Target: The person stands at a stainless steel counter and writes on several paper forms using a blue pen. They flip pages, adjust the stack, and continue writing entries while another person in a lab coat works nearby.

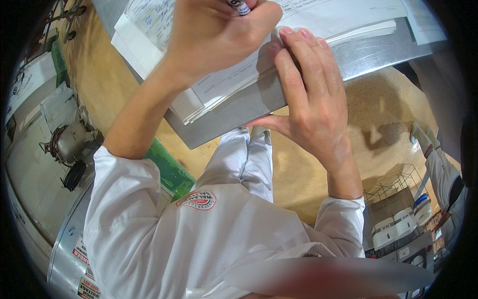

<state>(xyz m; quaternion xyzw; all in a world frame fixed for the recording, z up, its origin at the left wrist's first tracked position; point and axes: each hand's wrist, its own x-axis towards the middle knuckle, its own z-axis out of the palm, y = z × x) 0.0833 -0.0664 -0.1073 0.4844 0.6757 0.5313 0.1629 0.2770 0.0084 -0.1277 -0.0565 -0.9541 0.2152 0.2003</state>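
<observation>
A white marker or pen with dark print (240, 6) is pinched in my left hand (226, 37), its tip out of sight above the frame's top edge. That hand hovers over or rests on a stack of printed paper forms (219, 90) lying on a grey metal table (191, 133). My right hand (313, 82) curls over the table's near edge. Its fingers reach onto the sheets, and its thumb lies against the edge from below. Left of my left wrist lies a sheet with blue handwriting (149, 22), partly hidden by my arm.
A green ledge (167, 162) runs along the tan floor below the table. Left stands a rounded metal machine part (74, 142). At right are a wire rack (401, 184), white containers (396, 229) and another person (440, 172). A metal cabinet with warning labels (67, 259) stands lower left.
</observation>
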